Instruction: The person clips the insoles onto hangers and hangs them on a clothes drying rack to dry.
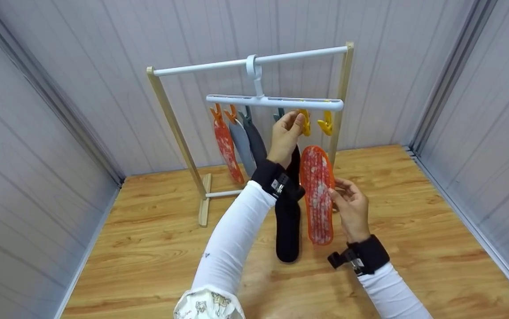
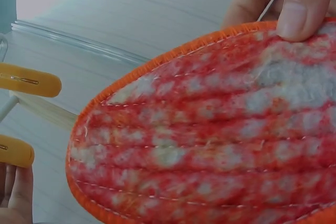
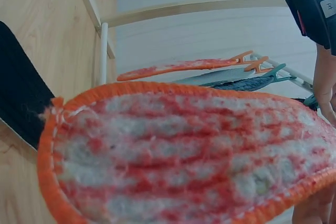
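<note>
My right hand holds a red-and-white insole with an orange edge by its side, thumb on the face toward me. The insole stands upright below two yellow clothespins on the white hanger. My left hand pinches the nearer yellow clothespin, its fingertips at the clip's lower part. In the left wrist view the insole's top end is apart from both clips. Left of my hand, a matching red insole, a grey one and a dark one hang from clothespins.
A rack with a white bar and wooden posts carries the hanger. A black insole lies on the wooden tabletop; another dark shape hangs behind my left wrist. Pale panel walls enclose the back and sides.
</note>
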The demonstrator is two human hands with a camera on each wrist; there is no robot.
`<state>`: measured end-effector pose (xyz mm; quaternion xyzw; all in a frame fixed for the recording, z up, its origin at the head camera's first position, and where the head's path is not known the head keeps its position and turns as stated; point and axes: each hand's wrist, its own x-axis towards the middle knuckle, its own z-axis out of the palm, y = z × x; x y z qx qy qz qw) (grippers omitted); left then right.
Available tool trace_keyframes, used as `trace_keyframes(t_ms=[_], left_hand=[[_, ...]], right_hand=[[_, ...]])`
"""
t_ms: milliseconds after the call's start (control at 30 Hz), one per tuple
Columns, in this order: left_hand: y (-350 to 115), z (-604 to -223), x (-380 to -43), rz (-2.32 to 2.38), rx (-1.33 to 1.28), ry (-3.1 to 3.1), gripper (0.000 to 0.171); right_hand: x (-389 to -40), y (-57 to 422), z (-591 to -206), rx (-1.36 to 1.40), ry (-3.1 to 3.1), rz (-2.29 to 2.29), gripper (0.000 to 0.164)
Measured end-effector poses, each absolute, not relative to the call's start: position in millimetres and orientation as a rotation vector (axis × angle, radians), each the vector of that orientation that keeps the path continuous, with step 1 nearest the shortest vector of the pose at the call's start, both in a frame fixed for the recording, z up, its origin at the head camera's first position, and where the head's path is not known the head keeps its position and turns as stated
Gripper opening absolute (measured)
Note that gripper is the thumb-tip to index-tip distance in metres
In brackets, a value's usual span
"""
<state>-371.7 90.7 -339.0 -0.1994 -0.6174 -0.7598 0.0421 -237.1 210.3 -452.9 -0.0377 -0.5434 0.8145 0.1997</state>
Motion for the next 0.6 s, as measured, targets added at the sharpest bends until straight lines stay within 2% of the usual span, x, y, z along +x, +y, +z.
trace_keyframes(t_ms=[600], left_hand=[[85, -334, -372, -2.429, -0.565, -1.894, 0.025]], right_hand=[[-250, 201, -446, -0.051, -1.468, 2.218, 0.029]])
